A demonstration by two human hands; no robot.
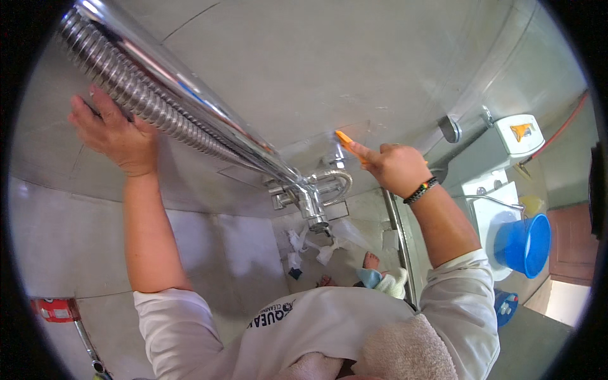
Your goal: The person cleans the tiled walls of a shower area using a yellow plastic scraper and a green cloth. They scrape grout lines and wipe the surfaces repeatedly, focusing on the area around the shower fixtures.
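Observation:
My left hand (117, 136) is raised on the left, its fingers apart and laid on the grey wall just beside the ribbed metal shower hose (145, 104). No object shows in it. In my right hand (396, 166) is a slim orange scraper-like tool (348, 142), whose exact kind I cannot make out. Its tip meets the wall just above a small chrome wall fitting (335, 154). Between my arms, a chrome shower pipe (221, 123) runs diagonally down to the chrome mixer tap (310, 199). A dark bracelet is around my right wrist.
Crumpled white scraps (326, 250) lie on the floor near my feet, beside a metal rail (399, 240). At right stand a toilet (491, 218), a blue bucket (532, 246) and a blue container (505, 306). A red-and-white object (56, 310) is at lower left.

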